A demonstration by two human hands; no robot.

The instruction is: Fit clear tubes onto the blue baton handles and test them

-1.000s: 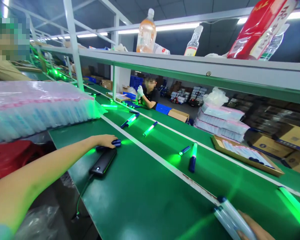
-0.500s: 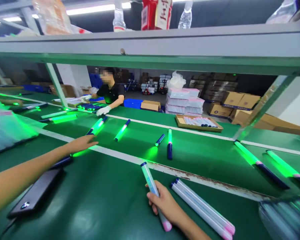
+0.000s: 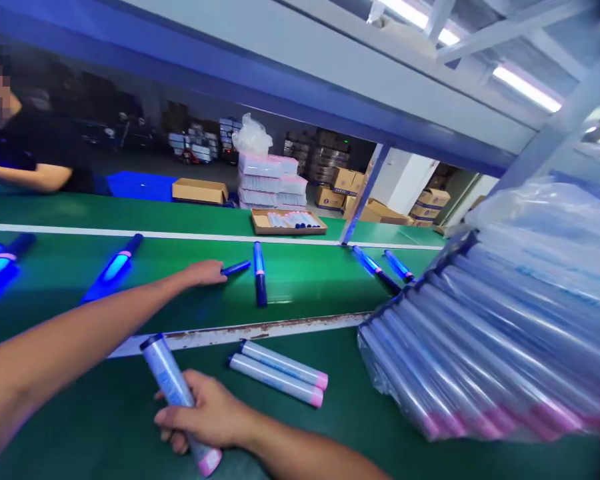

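My left hand (image 3: 206, 273) reaches out over the green belt (image 3: 305, 280) and touches the near end of a short blue stick (image 3: 236, 268); whether its fingers grip it I cannot tell. A longer blue glow stick (image 3: 260, 280) lies just right of it. My right hand (image 3: 207, 417) is closed round a translucent tube (image 3: 170, 383) with a dark cap and a pink end, held tilted above the near table. Two more such tubes (image 3: 279, 372) lie side by side on the table beside that hand.
A large plastic-wrapped bundle of tubes (image 3: 500, 333) fills the right side. Lit blue sticks (image 3: 115, 263) lie on the belt at left, others (image 3: 380, 265) at right. Another person's arm (image 3: 25, 177) rests across the belt. A cardboard tray (image 3: 287, 221), stacked packs (image 3: 267, 183) and boxes stand behind.
The view swung right. My left hand moved right along the belt to the short stick. The sticks' glow turned from green to blue. My right hand still holds its tube.
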